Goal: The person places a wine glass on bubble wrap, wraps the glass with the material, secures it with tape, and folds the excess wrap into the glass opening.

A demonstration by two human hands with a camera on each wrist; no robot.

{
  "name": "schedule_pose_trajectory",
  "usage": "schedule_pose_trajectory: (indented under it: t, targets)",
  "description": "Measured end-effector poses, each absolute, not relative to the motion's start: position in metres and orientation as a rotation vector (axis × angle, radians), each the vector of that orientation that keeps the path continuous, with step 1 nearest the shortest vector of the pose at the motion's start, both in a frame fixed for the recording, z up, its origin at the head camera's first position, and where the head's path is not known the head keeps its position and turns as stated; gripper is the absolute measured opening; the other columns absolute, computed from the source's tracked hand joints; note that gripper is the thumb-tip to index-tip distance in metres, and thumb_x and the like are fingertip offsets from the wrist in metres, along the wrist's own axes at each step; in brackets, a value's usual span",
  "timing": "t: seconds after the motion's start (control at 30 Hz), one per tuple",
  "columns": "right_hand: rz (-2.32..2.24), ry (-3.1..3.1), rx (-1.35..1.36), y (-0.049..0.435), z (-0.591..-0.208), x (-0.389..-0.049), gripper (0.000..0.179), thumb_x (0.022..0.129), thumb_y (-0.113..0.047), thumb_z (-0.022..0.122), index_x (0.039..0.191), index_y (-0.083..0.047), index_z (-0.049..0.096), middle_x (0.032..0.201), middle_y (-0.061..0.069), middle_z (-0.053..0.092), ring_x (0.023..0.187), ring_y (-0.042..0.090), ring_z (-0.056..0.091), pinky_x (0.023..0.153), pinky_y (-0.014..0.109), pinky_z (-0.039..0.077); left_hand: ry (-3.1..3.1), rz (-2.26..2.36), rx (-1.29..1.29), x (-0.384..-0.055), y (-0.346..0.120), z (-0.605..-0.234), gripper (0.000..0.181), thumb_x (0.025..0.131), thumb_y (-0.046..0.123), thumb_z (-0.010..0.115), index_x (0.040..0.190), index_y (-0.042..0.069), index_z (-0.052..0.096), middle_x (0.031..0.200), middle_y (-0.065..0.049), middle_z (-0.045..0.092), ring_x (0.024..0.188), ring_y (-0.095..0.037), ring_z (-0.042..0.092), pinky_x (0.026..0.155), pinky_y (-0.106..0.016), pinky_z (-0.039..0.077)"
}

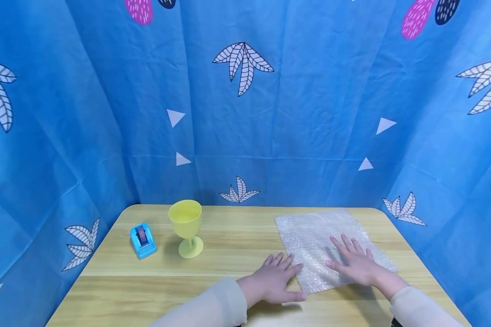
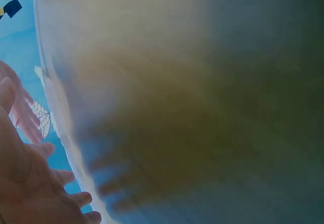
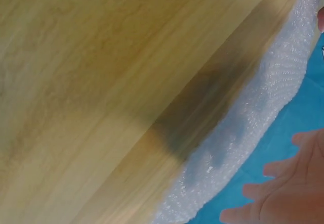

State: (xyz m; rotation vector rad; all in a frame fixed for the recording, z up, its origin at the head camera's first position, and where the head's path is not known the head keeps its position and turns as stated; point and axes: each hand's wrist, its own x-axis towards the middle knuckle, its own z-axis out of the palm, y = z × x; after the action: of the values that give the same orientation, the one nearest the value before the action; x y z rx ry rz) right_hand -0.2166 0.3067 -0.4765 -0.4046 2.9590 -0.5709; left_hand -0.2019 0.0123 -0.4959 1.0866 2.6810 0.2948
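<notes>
A sheet of clear bubble wrap (image 1: 307,231) lies flat on the right half of the wooden table. My left hand (image 1: 275,279) is at its near left edge, fingers straight and spread, thumb pointing right by the near corner. Over the sheet's near right part is my right hand (image 1: 357,264), fingers also spread and pointing away. Neither hand holds anything. In the right wrist view, the bubble wrap (image 3: 228,138) runs along the table as a strip, with the right hand (image 3: 291,183) at the lower right. The left wrist view shows the left hand (image 2: 30,178) beside a blurred, shadowed tabletop.
A yellow-green goblet (image 1: 187,220) stands upright on the left part of the table (image 1: 114,281). To its left sits a blue tape dispenser (image 1: 143,243) with a small roll in it. A blue patterned curtain (image 1: 311,113) encloses the table's back and sides.
</notes>
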Motion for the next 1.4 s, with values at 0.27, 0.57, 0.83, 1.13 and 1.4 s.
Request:
schedule_pose_trajectory:
  t: [0.27,0.57,0.83,1.13,1.4]
  targets:
    - [-0.521,2.932,-0.381,0.309,-0.482,-0.214,0.082,0.097,-0.059,0.052,0.156,-0.005,0.031,0.158,0.035,0.016,0.137,0.066,0.012,0.098,0.086,0.004,2.632,0.29,1.111,-0.198,0.021,-0.497,0.081,0.092,0.079,0.033,0.16,0.035,0.021,0.166,-0.003,0.018,0.151,-0.031,0.014,0.122,-0.053,0.015]
    - [-0.477,2.875,-0.417,0.311,-0.489,-0.216,0.076,0.101,-0.055,0.048,0.154,-0.002,0.033,0.154,0.04,0.017,0.134,0.069,0.015,0.102,0.083,0.015,2.62,0.262,1.095,-0.197,0.023,-0.498,0.076,0.092,0.079,0.031,0.157,0.04,0.028,0.165,-0.001,0.019,0.152,-0.029,0.012,0.122,-0.051,0.014]
    - [-0.492,2.844,-0.438,0.312,-0.49,-0.219,0.072,0.102,-0.052,0.048,0.151,0.0,0.038,0.151,0.042,0.022,0.133,0.07,0.018,0.104,0.079,0.02,2.665,0.221,1.108,-0.197,0.021,-0.494,0.071,0.093,0.078,0.03,0.153,0.041,0.037,0.163,0.0,0.025,0.151,-0.031,0.016,0.122,-0.051,0.016]
    - [-0.398,2.932,-0.556,0.316,-0.488,-0.223,0.048,0.098,-0.018,0.058,0.143,-0.002,0.049,0.144,0.04,0.038,0.124,0.067,0.036,0.094,0.08,0.035,2.808,0.136,1.202,-0.201,0.033,-0.496,0.05,0.098,0.065,0.044,0.134,0.034,0.06,0.144,0.0,0.05,0.14,-0.02,0.04,0.118,-0.033,0.03]
    - [-0.415,2.979,-0.582,0.319,-0.49,-0.23,0.052,0.084,-0.004,0.07,0.134,-0.003,0.057,0.134,0.036,0.049,0.113,0.063,0.048,0.09,0.074,0.043,2.884,0.073,1.219,-0.205,0.049,-0.497,0.027,0.095,0.052,0.061,0.099,0.025,0.062,0.101,0.006,0.05,0.09,-0.004,0.048,0.079,-0.018,0.049]
